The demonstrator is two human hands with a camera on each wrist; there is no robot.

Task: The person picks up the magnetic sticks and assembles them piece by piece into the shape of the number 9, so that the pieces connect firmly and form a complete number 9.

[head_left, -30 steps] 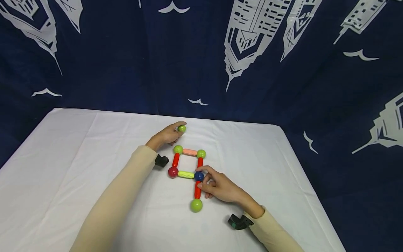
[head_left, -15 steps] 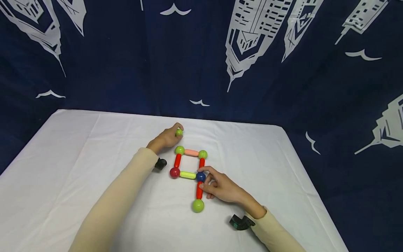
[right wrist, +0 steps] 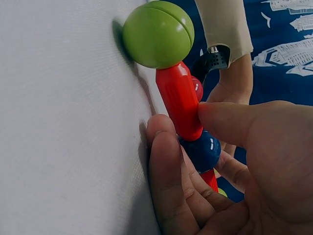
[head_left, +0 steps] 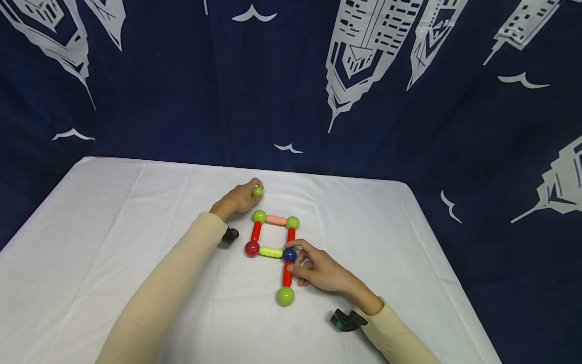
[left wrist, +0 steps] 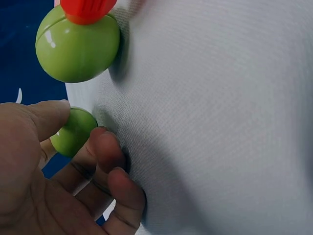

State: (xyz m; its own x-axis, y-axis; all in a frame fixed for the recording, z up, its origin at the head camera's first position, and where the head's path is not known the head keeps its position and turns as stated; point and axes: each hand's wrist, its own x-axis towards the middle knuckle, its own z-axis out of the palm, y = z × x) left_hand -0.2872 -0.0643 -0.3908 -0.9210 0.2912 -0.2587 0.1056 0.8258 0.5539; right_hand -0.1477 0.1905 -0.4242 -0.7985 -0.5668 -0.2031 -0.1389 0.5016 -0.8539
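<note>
My left hand [head_left: 241, 197] pinches a loose green ball [left wrist: 74, 132] between thumb and forefinger, low over the cloth behind the ball-and-rod figure. That figure lies flat: green balls [head_left: 259, 216] at its back corners, a red ball [head_left: 252, 248] front left and a blue ball [head_left: 289, 254] front right. A pink rod [head_left: 276, 220], a yellow rod [head_left: 271, 252] and two red rods join them into a square. From the blue ball another red rod [right wrist: 179, 100] runs towards me to a larger-looking green ball [head_left: 285, 296]. My right hand [head_left: 320, 270] holds this rod beside the blue ball, its forefinger reaching across that ball.
A white cloth [head_left: 136, 242] covers the table, with its far edge behind my left hand. Beyond hangs a dark blue curtain [head_left: 218, 91] printed with white buildings and birds. Each wrist carries a black camera [head_left: 347, 320].
My left hand has drawn the loose green ball slightly left and nearer to the figure, its forefinger now more bent over it. The right hand and the figure stay in place.
</note>
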